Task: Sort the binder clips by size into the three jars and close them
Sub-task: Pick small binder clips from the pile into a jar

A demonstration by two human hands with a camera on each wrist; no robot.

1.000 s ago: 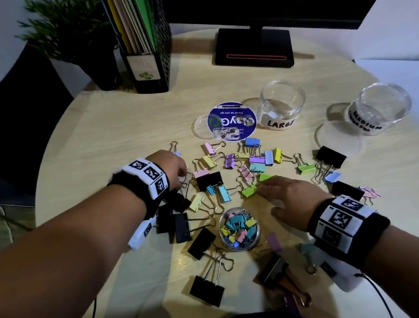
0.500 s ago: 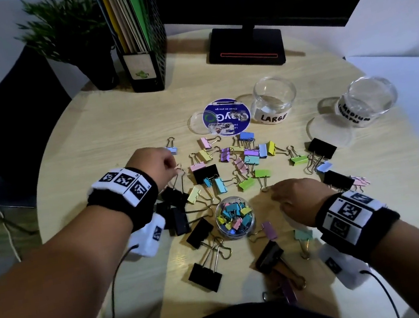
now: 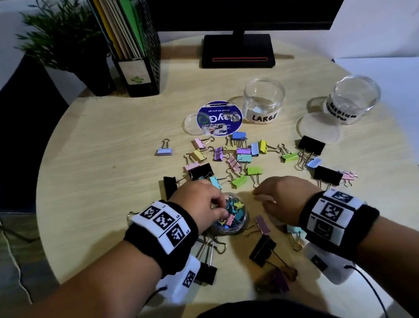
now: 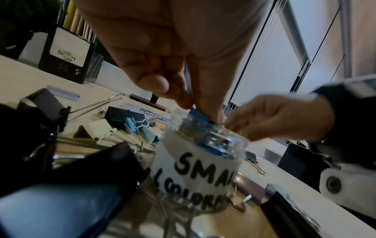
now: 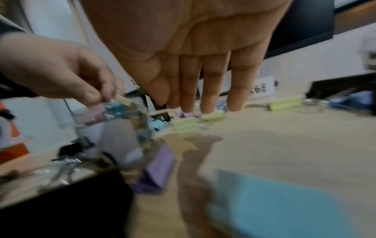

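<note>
Three jars show from the head camera: the small jar (image 3: 231, 219), full of clips, lies under the left hand (image 3: 201, 204), with the large jar (image 3: 265, 101) and medium jar (image 3: 354, 99) standing far off, both lidless. The left-wrist camera shows thumb and finger pinching a blue clip (image 4: 200, 115) at the jar's mouth. The right-wrist camera shows the right hand (image 5: 195, 53) beside it, its four fingers straight, holding nothing.

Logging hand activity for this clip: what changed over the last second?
The left hand moved from the scattered clips to the small jar, its fingers pinching a blue clip at the rim. The right hand stayed beside the jar, fingers straight. The large jar and medium jar are still without clips.
</note>
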